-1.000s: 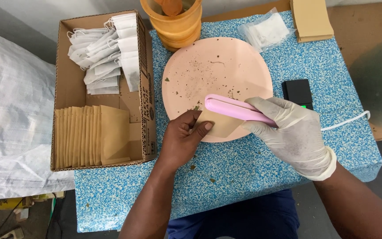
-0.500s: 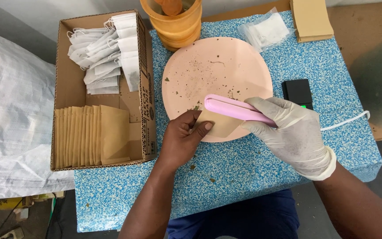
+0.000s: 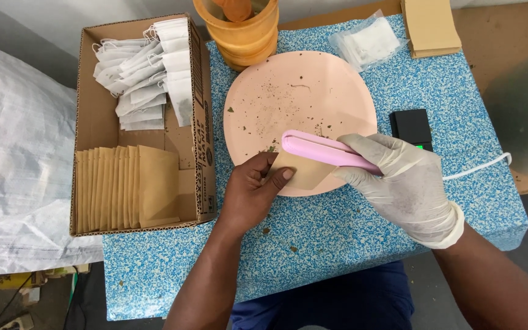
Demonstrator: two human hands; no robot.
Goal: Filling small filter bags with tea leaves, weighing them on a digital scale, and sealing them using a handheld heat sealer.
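Note:
My right hand [image 3: 406, 183], in a pale glove, grips a pink heat sealer [image 3: 322, 150] that is clamped over the top edge of a small brown paper pouch [image 3: 300, 173]. My bare left hand [image 3: 249, 195] pinches the pouch's left side with thumb and fingers. Both rest over the near rim of a round pink plate [image 3: 304, 91] dusted with dark flakes.
A cardboard box [image 3: 200, 122] at the left holds white tea bags [image 3: 145, 67] and a row of brown pouches [image 3: 126, 186]. A wooden mortar [image 3: 239, 30] stands behind the plate. A bag of white sachets [image 3: 368, 43], stacked brown pouches [image 3: 429, 24], a black device [image 3: 412, 127] and a white cord [image 3: 478, 168] lie at the right.

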